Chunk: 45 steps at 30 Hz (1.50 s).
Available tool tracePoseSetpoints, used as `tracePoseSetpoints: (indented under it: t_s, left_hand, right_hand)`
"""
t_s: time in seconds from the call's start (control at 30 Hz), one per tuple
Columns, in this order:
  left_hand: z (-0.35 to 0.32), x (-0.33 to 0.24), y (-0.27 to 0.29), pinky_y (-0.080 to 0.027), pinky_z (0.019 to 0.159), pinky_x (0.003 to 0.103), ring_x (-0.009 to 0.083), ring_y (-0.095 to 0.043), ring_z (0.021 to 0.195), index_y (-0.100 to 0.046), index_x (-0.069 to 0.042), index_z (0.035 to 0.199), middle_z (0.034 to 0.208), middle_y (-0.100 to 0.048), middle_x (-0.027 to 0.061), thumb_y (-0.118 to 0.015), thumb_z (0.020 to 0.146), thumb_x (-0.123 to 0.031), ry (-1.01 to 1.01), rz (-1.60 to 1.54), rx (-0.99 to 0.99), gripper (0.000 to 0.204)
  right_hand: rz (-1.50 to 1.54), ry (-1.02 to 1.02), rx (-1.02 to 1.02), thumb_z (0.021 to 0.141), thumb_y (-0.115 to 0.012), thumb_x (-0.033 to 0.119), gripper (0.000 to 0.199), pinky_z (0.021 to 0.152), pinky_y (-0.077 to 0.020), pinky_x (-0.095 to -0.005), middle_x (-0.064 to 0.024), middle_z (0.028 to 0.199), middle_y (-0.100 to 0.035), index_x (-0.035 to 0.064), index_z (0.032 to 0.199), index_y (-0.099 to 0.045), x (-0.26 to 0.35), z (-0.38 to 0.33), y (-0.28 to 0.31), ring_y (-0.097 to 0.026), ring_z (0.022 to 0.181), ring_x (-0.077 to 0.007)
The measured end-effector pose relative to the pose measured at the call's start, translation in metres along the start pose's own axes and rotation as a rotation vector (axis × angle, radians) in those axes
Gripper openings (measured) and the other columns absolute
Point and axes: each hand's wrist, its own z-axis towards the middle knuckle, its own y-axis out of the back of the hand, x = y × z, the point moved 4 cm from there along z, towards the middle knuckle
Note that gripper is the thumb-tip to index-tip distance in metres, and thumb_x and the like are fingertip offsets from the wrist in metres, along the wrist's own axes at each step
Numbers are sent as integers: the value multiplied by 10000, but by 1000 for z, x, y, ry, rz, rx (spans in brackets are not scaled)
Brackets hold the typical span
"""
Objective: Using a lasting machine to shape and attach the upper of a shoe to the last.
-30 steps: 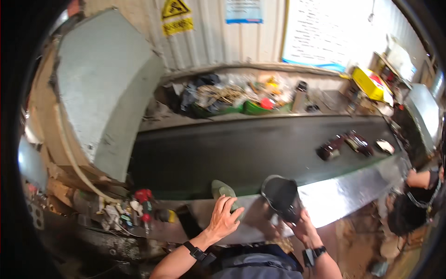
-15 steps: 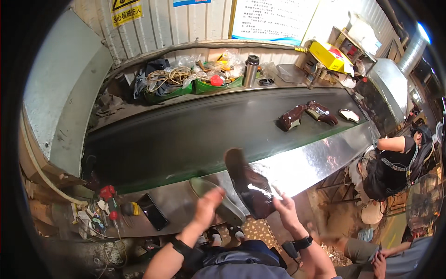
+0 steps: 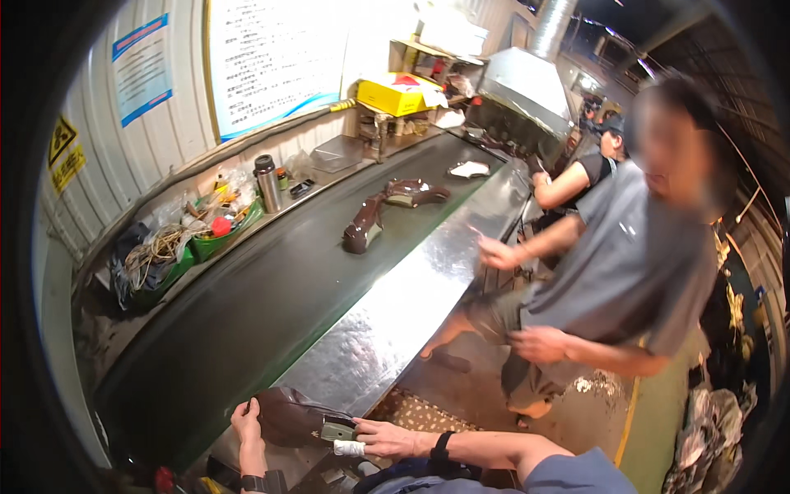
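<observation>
**Both hands on a dark shoe at the near end of the belt**

A dark brown shoe [image 3: 292,416] lies at the near edge of the steel ledge [image 3: 411,305], just beside the black conveyor belt [image 3: 263,305]; the left hand [image 3: 247,424] cups its rear end, fingers curled around the leather; the right hand [image 3: 387,438] grips the other end, thumb and fingers pinched on a small greenish tag [image 3: 339,430] at the shoe's side, with a white bandage [image 3: 349,449] wrapped on one finger; each wrist wears a dark band.

Farther along the belt lie more brown shoe parts [image 3: 387,210], touching each other in a loose row, and a pale piece [image 3: 471,170] beyond them; along the far wall sit a green tray of tangled cords [image 3: 177,251], a metal flask [image 3: 266,183] standing upright and a yellow box [image 3: 401,92] on a shelf; white posters hang above.

To the right stands a person in a grey shirt [image 3: 617,263], one hand stretched toward the ledge, the other held low near the hip; behind, another person in a dark top [image 3: 588,169] leans an arm toward the belt.
</observation>
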Motion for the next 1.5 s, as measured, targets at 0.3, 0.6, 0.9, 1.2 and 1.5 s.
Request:
tracePoseSetpoints:
  t_s: [0.3,0.6,0.9,1.2,1.5]
  left_hand:
    - [-1,-24,-25,-487,865,320,169,-617,922,-705,58,1094,1016,-705,78,-722,951,-182,-75,45,-109,279]
    - [-5,-20,-17,-487,882,320,169,-615,950,-697,68,1115,1049,-701,83,-735,946,-213,-63,-20,-103,331]
    - [2,-11,-18,-469,929,307,167,-617,999,-685,74,1160,1097,-703,92,-729,953,-232,-35,31,-112,372]
    - [15,-7,-32,-472,892,295,150,-609,957,-707,42,1115,1061,-703,58,-730,954,-249,-37,33,-81,333]
    - [-1,-5,-17,-514,773,315,135,-630,833,-738,32,1047,944,-725,44,-766,912,-201,-75,-19,-160,271]
  right_hand:
    - [294,-362,-188,754,-845,182,850,1139,-405,-435,-205,1556,-342,40,1476,-419,-29,7,9,-412,1395,-393]
    - [407,-398,-188,841,-804,242,870,1149,-397,-431,-227,1545,-361,23,1532,-324,-27,9,1,-412,1399,-404]
    - [356,-411,-192,861,-775,288,832,1147,-400,-435,-249,1525,-380,-5,1510,-344,-32,5,-2,-417,1391,-410]
    - [312,-385,-252,866,-751,282,817,1105,-436,-450,-268,1505,-389,-26,1502,-340,-38,-5,1,-438,1361,-428]
    - [362,-397,-240,861,-794,295,815,1120,-423,-419,-256,1467,-452,-11,1492,-379,-28,12,1,-465,1357,-406]
